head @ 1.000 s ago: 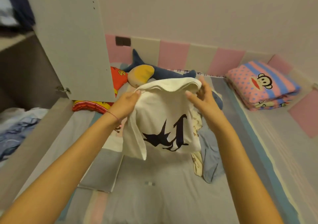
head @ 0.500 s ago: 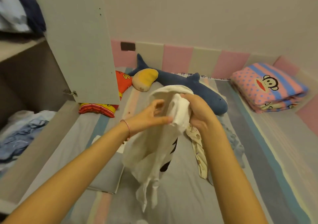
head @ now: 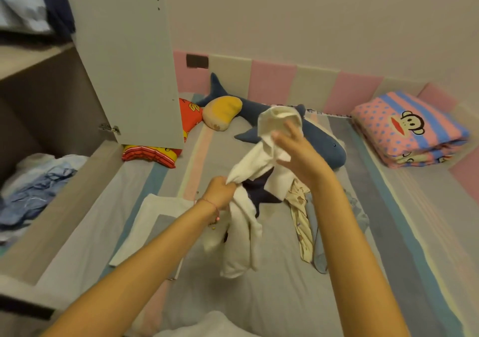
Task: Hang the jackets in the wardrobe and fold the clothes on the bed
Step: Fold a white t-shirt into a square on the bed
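A white T-shirt (head: 259, 155) with a dark print hangs bunched above the striped bed (head: 259, 297). My left hand (head: 221, 192) grips a fold of it low down, fingers curled round the cloth. My right hand (head: 298, 152) holds the upper part, with the shirt's top draped over its raised fingers. Under my right arm lie a cream patterned garment (head: 302, 222) and a blue garment (head: 320, 253). A folded white and grey garment (head: 153, 222) lies flat on the bed at the left.
The open wardrobe door (head: 129, 59) stands at the left, with a heap of blue clothes (head: 33, 191) inside the wardrobe. A blue shark plush (head: 321, 139), a yellow cushion (head: 220, 111) and a red cushion (head: 155, 152) lie at the head. A folded pink-blue blanket (head: 409, 129) sits far right.
The spread shirt was gathered into a bunch. My left hand has slid down along the cloth and pulled it lower, while my right hand stays up with the top of the shirt.
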`<action>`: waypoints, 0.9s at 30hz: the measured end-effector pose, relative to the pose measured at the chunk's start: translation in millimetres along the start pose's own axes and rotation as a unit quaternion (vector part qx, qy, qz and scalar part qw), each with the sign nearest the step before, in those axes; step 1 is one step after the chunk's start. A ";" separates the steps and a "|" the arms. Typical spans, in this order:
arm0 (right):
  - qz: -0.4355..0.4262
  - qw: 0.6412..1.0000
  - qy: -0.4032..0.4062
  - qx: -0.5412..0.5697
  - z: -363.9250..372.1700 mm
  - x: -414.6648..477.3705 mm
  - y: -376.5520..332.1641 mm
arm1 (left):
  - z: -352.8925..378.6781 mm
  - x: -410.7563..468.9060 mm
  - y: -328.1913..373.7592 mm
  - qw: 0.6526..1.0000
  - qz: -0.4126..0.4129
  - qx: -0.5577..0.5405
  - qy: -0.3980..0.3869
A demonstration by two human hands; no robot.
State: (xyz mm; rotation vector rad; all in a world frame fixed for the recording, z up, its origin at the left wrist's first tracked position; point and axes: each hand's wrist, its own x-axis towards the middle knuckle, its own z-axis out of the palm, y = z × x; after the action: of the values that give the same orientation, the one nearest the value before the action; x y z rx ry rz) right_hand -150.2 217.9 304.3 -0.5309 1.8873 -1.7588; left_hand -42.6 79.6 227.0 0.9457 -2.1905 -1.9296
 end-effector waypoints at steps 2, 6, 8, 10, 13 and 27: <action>0.043 0.982 -0.063 -0.174 4.0 -14.5 19.8 | -2.5 1.0 18.0 0.985 -0.050 -0.167 -0.008; 0.069 0.929 -0.183 -0.316 37.8 -34.8 68.9 | -2.1 6.0 40.4 0.949 -0.058 -0.310 0.005; 0.088 0.931 -0.110 -0.335 46.1 -34.6 87.4 | -2.4 6.4 45.0 0.946 -0.042 -0.321 0.015; 0.108 0.921 -0.041 -0.372 44.2 -34.3 91.1 | -4.9 3.7 46.8 0.949 0.007 -0.316 0.014; 0.096 0.961 0.058 -0.252 35.2 -36.8 76.8 | -12.7 -1.2 34.4 0.972 0.101 -0.203 -0.067; 0.020 0.994 0.105 0.029 19.4 -18.5 55.8 | -21.5 -6.0 -20.0 0.965 0.227 0.127 -0.036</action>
State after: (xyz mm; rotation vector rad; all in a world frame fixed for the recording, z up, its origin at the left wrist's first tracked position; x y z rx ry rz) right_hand -120.8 218.3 249.9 -0.2944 1.9637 -1.8989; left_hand -20.4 63.3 215.1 0.3444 -2.4639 -1.5211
